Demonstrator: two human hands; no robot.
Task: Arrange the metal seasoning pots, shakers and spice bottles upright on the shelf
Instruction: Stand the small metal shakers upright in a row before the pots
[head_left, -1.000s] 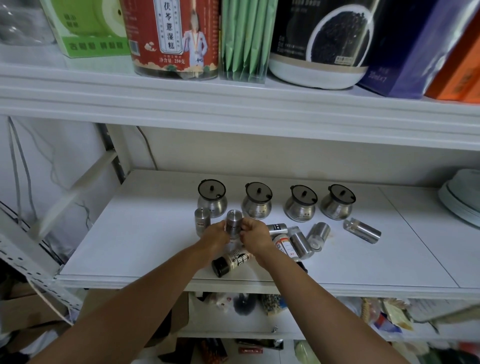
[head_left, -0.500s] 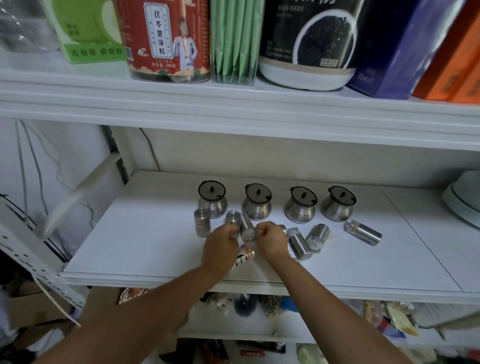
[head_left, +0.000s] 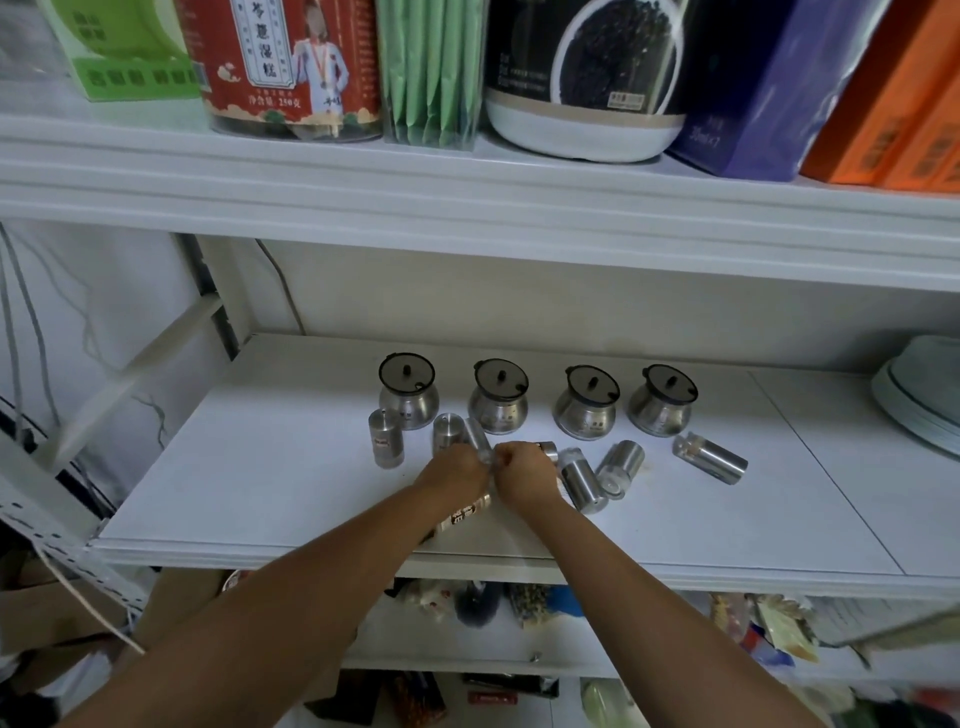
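The task is judged to be about half done. Along the back of the shelf (head_left: 260, 467), four seasoning pots (head_left: 498, 410) are already set upright in a row with their lids on. In front of them, at the left end, a first upright shaker (head_left: 386, 441) and a second upright shaker (head_left: 447, 431) have been stood side by side. A tilted shaker (head_left: 475, 439) is seen just beside the second one, not yet upright, with its lower end caught between the two hands. The fingers of the left hand (head_left: 460, 473) are curled and appear to be gripping that lower end. The fingers of the right hand (head_left: 522, 470) are curled as well and are pressed close to the left hand, but it cannot be told whether they are closed on the same shaker or on something hidden beneath. Much is still left lying on its side. A near shaker (head_left: 582, 480) lies just beside the right hand, a middle shaker (head_left: 621, 467) is touching it, and a far shaker (head_left: 710, 457) lies apart to the right, in front of the last pot. A small bottle (head_left: 545, 448) is partly hidden behind the right hand. A labelled spice bottle (head_left: 465, 514) lies near the front edge, partly covered by the left forearm. Each of these will have to be stood up before the row can be called finished.
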